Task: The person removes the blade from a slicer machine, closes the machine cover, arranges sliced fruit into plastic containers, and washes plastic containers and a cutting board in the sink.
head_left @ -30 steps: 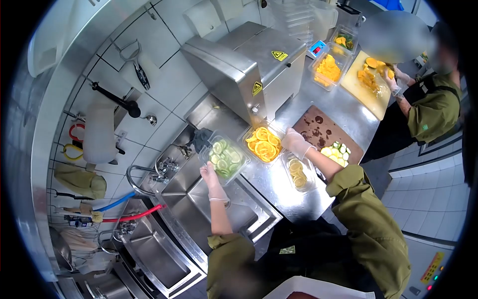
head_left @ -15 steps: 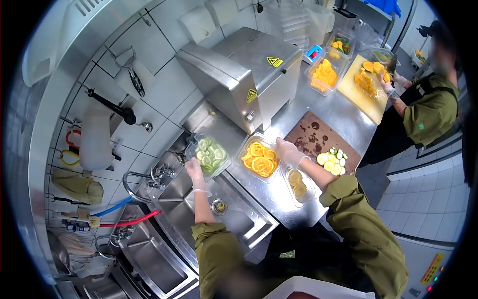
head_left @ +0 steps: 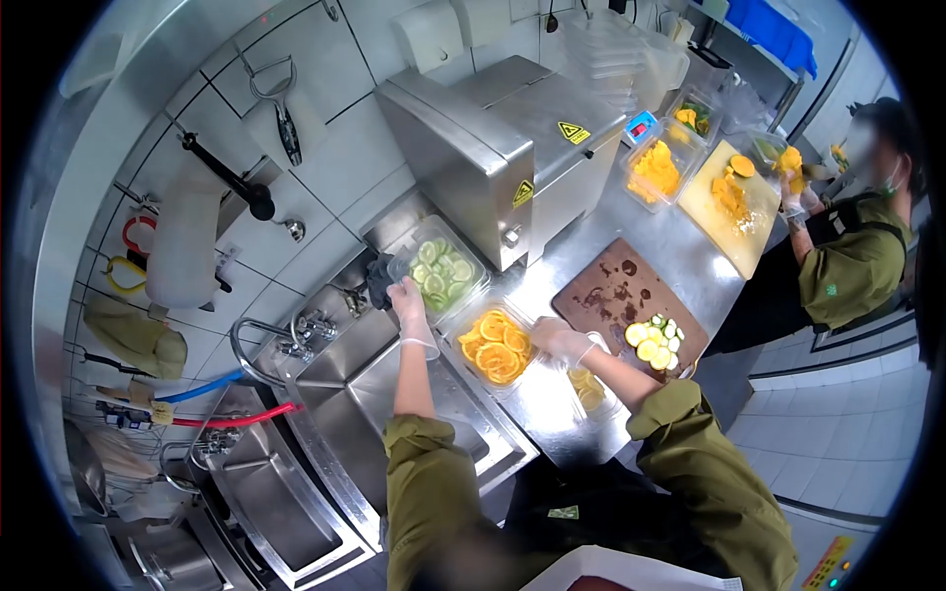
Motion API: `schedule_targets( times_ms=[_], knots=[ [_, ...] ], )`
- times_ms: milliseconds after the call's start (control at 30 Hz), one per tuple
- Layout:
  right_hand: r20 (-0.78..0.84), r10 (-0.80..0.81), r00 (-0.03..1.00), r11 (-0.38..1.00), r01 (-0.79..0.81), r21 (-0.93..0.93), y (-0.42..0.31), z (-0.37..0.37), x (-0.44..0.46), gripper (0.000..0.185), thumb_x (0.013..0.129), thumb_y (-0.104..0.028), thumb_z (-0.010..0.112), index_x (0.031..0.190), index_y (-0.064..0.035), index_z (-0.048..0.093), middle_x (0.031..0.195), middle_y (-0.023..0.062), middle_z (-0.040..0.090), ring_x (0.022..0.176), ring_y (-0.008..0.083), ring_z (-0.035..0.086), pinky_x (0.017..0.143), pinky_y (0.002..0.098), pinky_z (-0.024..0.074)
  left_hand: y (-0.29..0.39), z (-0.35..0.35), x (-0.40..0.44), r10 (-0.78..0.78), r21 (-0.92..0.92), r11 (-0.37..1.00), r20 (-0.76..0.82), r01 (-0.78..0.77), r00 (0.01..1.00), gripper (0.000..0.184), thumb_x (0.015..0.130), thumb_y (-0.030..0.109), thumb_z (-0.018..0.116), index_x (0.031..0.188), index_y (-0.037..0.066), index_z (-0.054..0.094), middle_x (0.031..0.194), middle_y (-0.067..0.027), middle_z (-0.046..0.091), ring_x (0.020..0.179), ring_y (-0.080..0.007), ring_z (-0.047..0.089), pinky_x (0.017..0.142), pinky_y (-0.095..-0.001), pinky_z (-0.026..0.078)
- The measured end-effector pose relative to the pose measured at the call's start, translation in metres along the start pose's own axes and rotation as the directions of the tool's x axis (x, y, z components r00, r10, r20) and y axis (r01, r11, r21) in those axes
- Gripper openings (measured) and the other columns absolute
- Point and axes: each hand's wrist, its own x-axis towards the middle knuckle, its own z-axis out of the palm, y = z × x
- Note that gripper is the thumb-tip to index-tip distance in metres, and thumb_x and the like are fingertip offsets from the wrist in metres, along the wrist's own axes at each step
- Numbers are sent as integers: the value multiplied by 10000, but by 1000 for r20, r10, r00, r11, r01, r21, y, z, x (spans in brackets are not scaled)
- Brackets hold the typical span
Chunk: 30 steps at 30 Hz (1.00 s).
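My gloved left hand (head_left: 410, 303) is closed on the near-left corner of a clear container (head_left: 469, 297) of green citrus-like slices (head_left: 439, 266). This container sits at the back of the counter, beside the sink and the steel machine. My gloved right hand (head_left: 562, 341) has its fingers closed at the right rim of a second clear container (head_left: 477, 380) filled with orange slices (head_left: 495, 345); the fingertips are partly hidden. Under my right forearm is a third container with pale yellow slices (head_left: 585, 388), partly covered. To the right, a brown cutting board (head_left: 597, 295) bears yellow slices and small green-rimmed pieces (head_left: 654, 345).
The steel machine (head_left: 493, 128) stands behind the containers. A sink (head_left: 345, 433) with a faucet (head_left: 258, 340) lies left. At the far right a co-worker (head_left: 847, 236) holds orange-yellow fruit over a pale board (head_left: 754, 222). A container of yellow-orange pieces (head_left: 654, 171) sits near a small scale (head_left: 641, 128).
My left hand and the container of green slices have moved back, away from the sink's edge towards the machine. My right hand stays by the orange-slice container. The co-worker's hands have lifted from the board.
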Motion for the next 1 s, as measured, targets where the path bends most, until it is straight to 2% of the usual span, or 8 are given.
schedule_targets(
  times_ms=[67,200,267,300,467,667,833,1000],
  knots=[
    [-18,-393,919,875,368,-316,7,8,-1,253,594,-213,708,795,-79,632,777,132,622,784,344,592,705,446,467,19,5,-1,-4,37,999,-33,5,999,372,882,316,562,960,-33,463,825,-200,597,800,-303,585,778,-377,450],
    [26,-391,920,848,371,-379,-6,13,6,233,753,-280,645,794,-51,643,862,181,635,841,362,600,754,444,465,-19,13,24,36,-65,997,24,-34,999,368,877,337,553,878,-31,542,824,-152,612,778,-257,584,736,-383,459],
    [46,306,951,926,-308,217,-62,-28,-16,359,889,-363,481,903,-51,657,961,207,638,929,376,590,824,421,462,25,-27,-15,-144,-292,922,354,255,924,321,929,384,472,969,74,547,786,-8,533,618,-75,460,498,-247,349],
    [49,295,954,941,-299,160,-75,-50,-29,435,911,-408,410,993,-45,635,1030,210,622,976,373,579,859,407,452,66,-45,-55,-234,-277,916,217,290,948,411,923,366,492,1151,24,485,1044,-85,575,931,-204,547,753,-344,452],
    [-376,326,867,941,-337,39,-22,-72,-102,777,821,-503,568,1352,23,356,1336,231,442,1216,333,464,1029,329,349,1,-61,-163,-339,-90,928,205,363,918,498,839,216,639,1214,-20,412,1049,-104,538,959,-186,512,867,-310,429],
    [60,663,746,730,-662,169,-8,-26,-188,640,813,-457,590,1233,15,488,1070,241,609,1024,351,583,926,362,428,7,-51,-193,-119,-53,989,261,137,958,347,814,28,528,1153,-32,487,901,-83,567,787,-163,545,751,-289,451],
    [-33,705,709,632,-606,483,-10,-16,-169,507,894,-380,539,1049,102,540,730,213,626,543,215,626,471,333,507,22,-55,-199,-132,-147,975,229,168,964,382,819,1,480,1198,-38,470,887,-61,554,762,-132,521,717,-269,444],
    [-115,612,783,707,-476,523,-20,-32,-104,434,903,-343,507,1121,31,547,781,184,657,594,277,644,585,370,529,27,-59,-198,-106,-192,969,250,157,962,375,837,30,508,1197,-62,458,889,-53,529,798,-134,517,743,-260,445]
  ],
)
